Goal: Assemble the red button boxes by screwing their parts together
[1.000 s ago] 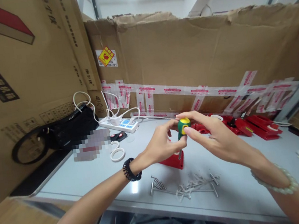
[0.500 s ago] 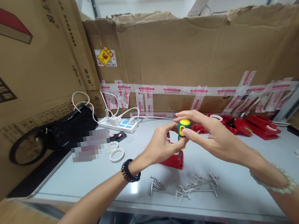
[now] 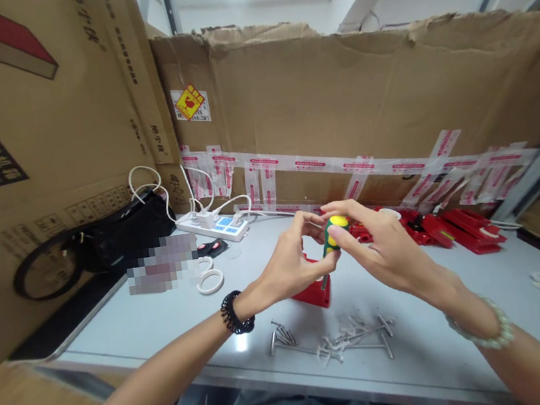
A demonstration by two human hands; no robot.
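Both of my hands close round a screwdriver (image 3: 337, 222) with a green and yellow handle, held tilted over the table. My right hand (image 3: 380, 240) pinches the upper handle between thumb and fingers. Lower on the handle, my left hand (image 3: 297, 255) grips with its thumb and fingertips. The metal shaft points down to a red block-shaped part (image 3: 315, 293) on the table, partly hidden behind my left hand. Whether the tip touches the part I cannot tell. Nearer to me lie several screws (image 3: 284, 334) and metal T-handled rods (image 3: 386, 345) with whitish scraps among them.
White rings (image 3: 210, 282) lie left of my hands. Behind them are a power strip (image 3: 218, 226) with white cables and a black bag (image 3: 126, 233). More red parts (image 3: 470, 231) sit at the back right. A cardboard wall (image 3: 336, 99) stands along the table's back.
The screwdriver handle has shifted slightly right and leans more to the right. My right thumb has moved up across it. The parts on the table stay where they were.
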